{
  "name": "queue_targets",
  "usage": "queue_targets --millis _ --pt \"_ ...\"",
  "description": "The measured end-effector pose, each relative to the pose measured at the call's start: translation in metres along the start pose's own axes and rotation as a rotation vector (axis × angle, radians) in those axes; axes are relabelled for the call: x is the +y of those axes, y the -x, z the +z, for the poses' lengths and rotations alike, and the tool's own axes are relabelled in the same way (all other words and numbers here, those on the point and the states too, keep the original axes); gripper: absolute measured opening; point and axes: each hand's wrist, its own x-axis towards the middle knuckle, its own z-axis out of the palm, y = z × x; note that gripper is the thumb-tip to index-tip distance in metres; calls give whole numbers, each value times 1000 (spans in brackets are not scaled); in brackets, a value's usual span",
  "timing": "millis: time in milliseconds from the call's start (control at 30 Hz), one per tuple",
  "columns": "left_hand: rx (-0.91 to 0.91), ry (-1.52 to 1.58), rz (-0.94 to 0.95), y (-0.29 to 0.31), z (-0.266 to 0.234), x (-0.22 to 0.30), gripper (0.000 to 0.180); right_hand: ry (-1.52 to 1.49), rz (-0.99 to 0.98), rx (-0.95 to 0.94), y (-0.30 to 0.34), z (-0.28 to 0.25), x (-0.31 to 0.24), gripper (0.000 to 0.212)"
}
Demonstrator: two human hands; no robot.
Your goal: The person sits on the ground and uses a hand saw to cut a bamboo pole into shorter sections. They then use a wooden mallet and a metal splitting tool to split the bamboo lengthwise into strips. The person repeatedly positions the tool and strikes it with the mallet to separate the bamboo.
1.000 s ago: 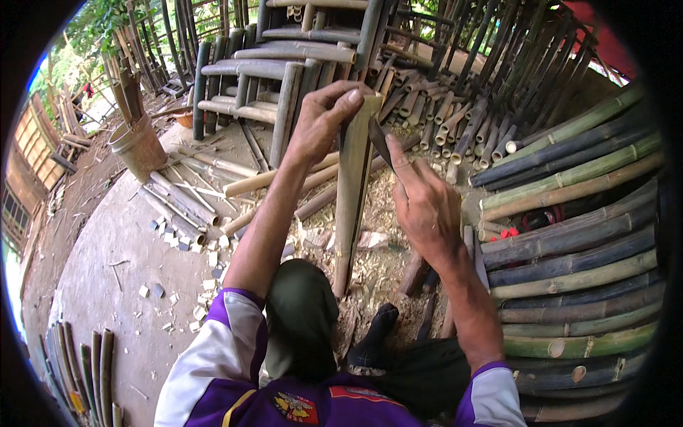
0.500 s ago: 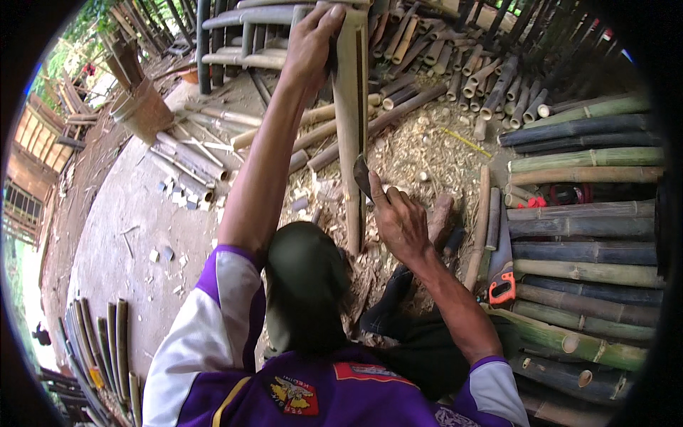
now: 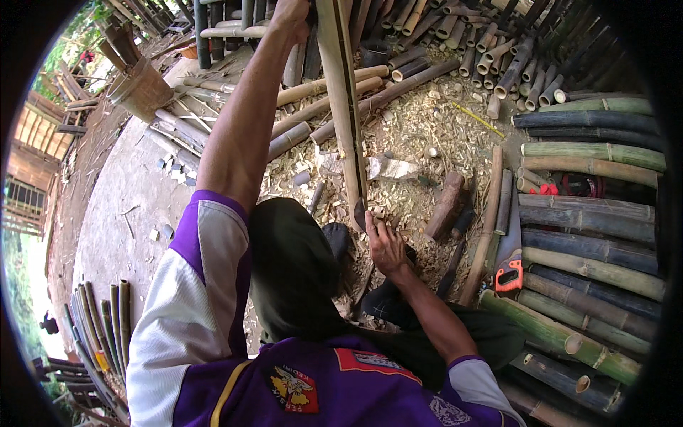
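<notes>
A long split bamboo stave (image 3: 343,99) stands upright in front of me, its foot among wood shavings. My left hand (image 3: 293,13) grips its top at the upper edge of the view. My right hand (image 3: 384,242) is low down by the stave's foot, closed around the handle of a dark blade (image 3: 360,212) that lies against the stave. My dark-trousered knees sit below it.
Green and dark bamboo poles (image 3: 590,213) are stacked on the right. A saw with an orange handle (image 3: 509,267) and a wooden mallet (image 3: 445,206) lie in the shavings. Cut bamboo sections (image 3: 491,57) pile up behind, a bucket (image 3: 142,85) stands far left, thin stakes (image 3: 99,334) at lower left.
My right hand has travelled down the stave from near its top to its foot, taking the blade with it. My left hand kept its hold on the top.
</notes>
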Motion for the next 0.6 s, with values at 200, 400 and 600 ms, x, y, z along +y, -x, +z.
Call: queue_targets --millis 200,400,600 --pt "48 17 -35 -1 -22 8 25 92 -45 19 32 22 5 63" --pt "55 -110 28 33 -31 35 46 -183 161 -146 30 -27 15 65" --pt "8 -249 247 85 36 47 63 -197 529 -335 -41 -97 115 73"
